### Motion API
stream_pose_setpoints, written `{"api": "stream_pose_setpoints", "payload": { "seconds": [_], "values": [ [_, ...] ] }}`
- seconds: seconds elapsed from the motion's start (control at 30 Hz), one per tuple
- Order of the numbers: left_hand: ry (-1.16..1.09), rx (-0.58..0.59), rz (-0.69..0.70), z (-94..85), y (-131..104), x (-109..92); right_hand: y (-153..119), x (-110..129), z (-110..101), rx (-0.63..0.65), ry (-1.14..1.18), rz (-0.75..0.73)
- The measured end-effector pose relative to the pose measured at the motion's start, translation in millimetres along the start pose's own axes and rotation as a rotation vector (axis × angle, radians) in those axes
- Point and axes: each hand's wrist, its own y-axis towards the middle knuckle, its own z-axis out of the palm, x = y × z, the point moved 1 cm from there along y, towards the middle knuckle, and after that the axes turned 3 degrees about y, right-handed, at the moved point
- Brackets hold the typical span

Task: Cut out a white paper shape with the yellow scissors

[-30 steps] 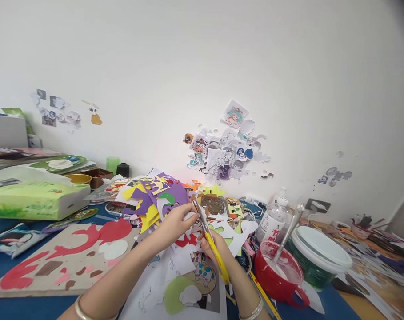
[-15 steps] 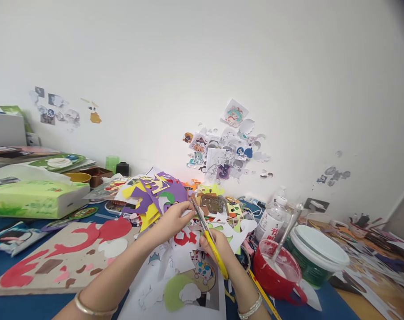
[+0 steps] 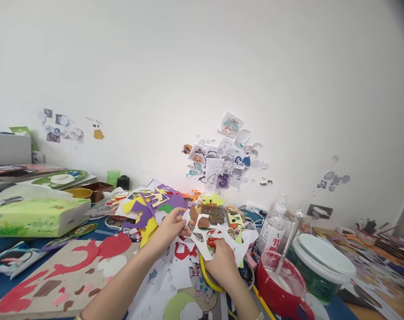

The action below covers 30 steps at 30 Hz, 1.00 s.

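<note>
My left hand (image 3: 175, 226) is closed in a pinch on a small white paper piece (image 3: 187, 216), above the heap of scraps. To its right, my right hand (image 3: 223, 262) is wrapped around scissors with yellow handles (image 3: 206, 276) and red inner grips. Their blades are hidden. A white paper offcut (image 3: 202, 242) with a curved opening lies against the right fingers; whether they grip it I cannot tell. Brown paper pieces (image 3: 194, 212) show just beyond. Under both hands lies a printed sheet with cartoon figures, and a green paper shape (image 3: 175, 306) rests on it.
On the left, a grey board (image 3: 31, 278) bears red and brown cut-outs, with a tissue pack (image 3: 38, 213) behind. Purple paper scraps (image 3: 170, 193) are heaped ahead. A red cup (image 3: 265, 271) with a brush, a bottle (image 3: 271, 231) and a lidded tub (image 3: 322, 262) stand at right.
My hands have moved apart, the left holding a small white piece. The scissors have turned down in my right hand, and a white offcut now shows by its fingers. The view has tilted up slightly.
</note>
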Motion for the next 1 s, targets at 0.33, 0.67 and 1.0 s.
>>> {"api": "stream_pose_setpoints", "payload": {
  "seconds": [0.33,0.67,1.0],
  "values": [
    [0.435,-0.017,0.193,6.2,0,13,0,7,-9,0.023,0.171,-0.123],
    [0.841,0.028,0.612,31.1,-11,32,2,18,-11,0.089,0.731,-0.144],
    [0.794,0.123,0.558,23.2,-4,33,3,13,-10,-0.034,0.375,-0.184]
  ]
}}
